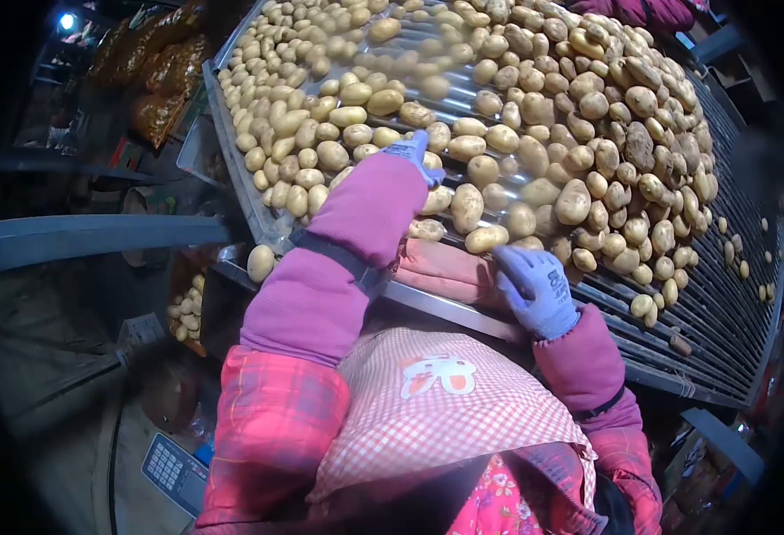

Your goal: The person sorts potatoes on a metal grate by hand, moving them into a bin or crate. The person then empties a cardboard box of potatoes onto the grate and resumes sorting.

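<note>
Many potatoes [573,201] lie on a table of parallel metal bars [722,294]. My left hand [417,157], in a light purple glove, reaches over the potatoes at the middle, its thumb and fingers apart, touching or just above them; part of it is hidden by the sleeve. At the near edge my right hand [537,287], in a matching glove, rests beside a pink padded roll [445,270], fingers curled down near the potatoes. Whether its fingertips hold anything is hidden.
A blue-grey bar [98,241] runs in from the left. Below it are a crate of potatoes [187,308] and a keypad device [176,471] at lower left. Filled net sacks [155,80] stand upper left. Another person's sleeve [650,11] shows at the top right.
</note>
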### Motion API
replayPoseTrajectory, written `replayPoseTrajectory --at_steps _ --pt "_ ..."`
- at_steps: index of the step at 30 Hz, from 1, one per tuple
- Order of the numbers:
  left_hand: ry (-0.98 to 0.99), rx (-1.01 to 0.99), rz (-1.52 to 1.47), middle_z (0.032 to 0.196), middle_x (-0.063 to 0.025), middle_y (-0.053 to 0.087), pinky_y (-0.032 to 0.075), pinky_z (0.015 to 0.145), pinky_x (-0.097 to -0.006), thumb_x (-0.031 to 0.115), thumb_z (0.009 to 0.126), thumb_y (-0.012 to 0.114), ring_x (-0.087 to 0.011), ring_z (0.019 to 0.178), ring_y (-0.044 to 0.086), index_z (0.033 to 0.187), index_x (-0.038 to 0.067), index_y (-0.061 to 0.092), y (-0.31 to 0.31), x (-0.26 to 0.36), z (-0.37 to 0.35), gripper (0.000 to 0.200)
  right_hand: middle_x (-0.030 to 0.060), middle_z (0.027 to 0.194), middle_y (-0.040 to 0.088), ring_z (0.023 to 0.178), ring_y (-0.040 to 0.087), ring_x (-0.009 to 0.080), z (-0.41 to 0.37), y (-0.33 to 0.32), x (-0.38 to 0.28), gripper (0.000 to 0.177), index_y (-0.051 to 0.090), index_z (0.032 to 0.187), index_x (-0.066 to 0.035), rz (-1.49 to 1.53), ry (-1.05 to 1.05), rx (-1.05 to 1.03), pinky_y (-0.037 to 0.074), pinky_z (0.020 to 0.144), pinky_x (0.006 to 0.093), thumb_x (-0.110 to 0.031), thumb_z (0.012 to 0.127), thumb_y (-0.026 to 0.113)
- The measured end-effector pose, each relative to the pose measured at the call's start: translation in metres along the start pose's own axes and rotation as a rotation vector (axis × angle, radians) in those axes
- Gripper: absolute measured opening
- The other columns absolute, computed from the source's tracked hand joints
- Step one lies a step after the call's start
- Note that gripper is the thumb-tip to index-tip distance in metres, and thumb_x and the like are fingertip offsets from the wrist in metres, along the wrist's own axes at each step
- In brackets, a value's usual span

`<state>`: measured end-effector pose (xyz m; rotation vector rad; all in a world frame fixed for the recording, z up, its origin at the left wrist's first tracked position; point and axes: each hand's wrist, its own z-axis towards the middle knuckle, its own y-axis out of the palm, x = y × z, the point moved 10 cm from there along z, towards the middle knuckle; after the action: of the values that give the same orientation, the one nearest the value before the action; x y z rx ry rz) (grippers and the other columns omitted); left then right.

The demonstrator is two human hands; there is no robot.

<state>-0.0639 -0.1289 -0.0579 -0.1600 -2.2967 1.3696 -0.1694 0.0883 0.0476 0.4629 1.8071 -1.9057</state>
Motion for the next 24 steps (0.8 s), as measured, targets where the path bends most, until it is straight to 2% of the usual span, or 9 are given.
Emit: replayPoseTrajectory --at_steps 4,6,10,15,16,18,19,22,24 --pt "0.04 0.018 -0.179 0.095 -0.0177 0.065 0.051 0.071 -0.0403 0.053 0.072 0.066 -0.0309 0.083 0.063 0.113 0.012 0.058 -0.012 -0.017 -0.005 0.059 0.01 0.111 0.059 0.096 0.057 0.0281 0.03 -0.011 -0.003 0.039 0.057 0.118 -0.011 -0.01 -0.005 0.056 0.042 0.087 0.0415 -0.02 0.08 0.062" --pt "-0.196 -0.028 -1.208 0.082 -0.0114 0.063 0.044 0.048 -0.0302 0.053 0.08 0.06 -0.0191 0.054 0.056 0.108 0.01 0.061 -0.004 -0.068 -0.015 0.051 0.0152 0.122 0.054 0.095 0.057 0.0332 0.048 0.001 -0.011 0.046 0.053 0.124 -0.009 -0.114 -0.101 0.009 0.044 0.085 0.041 -0.018 0.08 0.062" --pt "0.045 -0.284 -2.088 0.065 -0.0044 0.054 0.029 0.038 -0.0274 0.06 0.088 0.04 -0.0129 0.037 0.033 0.119 0.009 0.053 -0.047 -0.049 -0.107 0.061 0.016 0.131 0.046 0.089 0.06 0.0345 0.084 0.054 -0.008 0.053 0.05 0.126 -0.013 -0.256 -0.158 -0.092 0.048 0.075 0.0448 -0.018 0.075 0.064" --pt "-0.019 -0.282 -2.465 0.067 -0.0029 0.055 0.031 0.044 -0.0346 0.061 0.087 0.041 -0.0184 0.045 0.038 0.119 0.01 0.055 0.001 -0.072 -0.158 0.063 0.0109 0.132 0.044 0.093 0.061 0.0344 0.131 0.083 0.003 0.054 0.047 0.126 -0.015 -0.158 -0.047 -0.149 0.051 0.076 0.0462 -0.016 0.075 0.063" --pt "0.333 -0.586 -2.663 0.08 -0.0067 0.061 0.043 0.056 -0.0423 0.061 0.086 0.041 -0.0248 0.062 0.052 0.114 0.009 0.058 -0.013 -0.051 -0.162 0.061 0.0134 0.128 0.047 0.093 0.062 0.032 0.139 0.078 0.007 0.052 0.047 0.126 -0.013 -0.068 -0.063 -0.088 0.051 0.078 0.044 -0.015 0.076 0.064" --pt "-0.066 -0.186 -2.692 0.102 -0.0127 0.062 0.046 0.081 -0.0498 0.059 0.087 0.039 -0.0327 0.093 0.057 0.109 0.008 0.06 0.009 -0.073 -0.165 0.059 0.0097 0.114 0.056 0.086 0.065 0.0241 0.147 0.074 0.03 0.043 0.049 0.125 -0.011 0.301 0.041 -0.006 0.053 0.07 0.0369 -0.019 0.084 0.062" --pt "-0.064 -0.182 -2.699 0.124 -0.0148 0.053 0.032 0.102 -0.0555 0.058 0.086 0.042 -0.038 0.12 0.045 0.11 0.008 0.059 0.012 -0.077 -0.17 0.058 0.0043 0.098 0.059 0.079 0.063 0.0139 0.148 0.081 0.015 0.041 0.05 0.125 -0.008 0.885 0.198 -0.157 0.05 0.063 0.0276 -0.025 0.089 0.06" --pt "0.018 -0.198 -2.69 0.124 -0.0156 0.052 0.033 0.1 -0.0566 0.056 0.086 0.043 -0.0383 0.119 0.045 0.112 0.008 0.058 0.01 -0.076 -0.168 0.057 0.002 0.093 0.059 0.076 0.059 0.008 0.138 0.051 -0.048 0.04 0.051 0.126 -0.007 1.026 0.47 -0.299 0.047 0.059 0.0222 -0.027 0.092 0.058" --pt "0.06 -0.206 -2.678 0.125 -0.0161 0.052 0.035 0.099 -0.0573 0.055 0.086 0.044 -0.0386 0.119 0.046 0.113 0.007 0.057 0.007 -0.076 -0.168 0.057 0.0053 0.099 0.062 0.086 0.062 0.0153 0.136 0.071 -0.012 0.039 0.054 0.124 -0.009 0.871 0.388 -0.206 0.049 0.068 0.0272 -0.029 0.091 0.058"
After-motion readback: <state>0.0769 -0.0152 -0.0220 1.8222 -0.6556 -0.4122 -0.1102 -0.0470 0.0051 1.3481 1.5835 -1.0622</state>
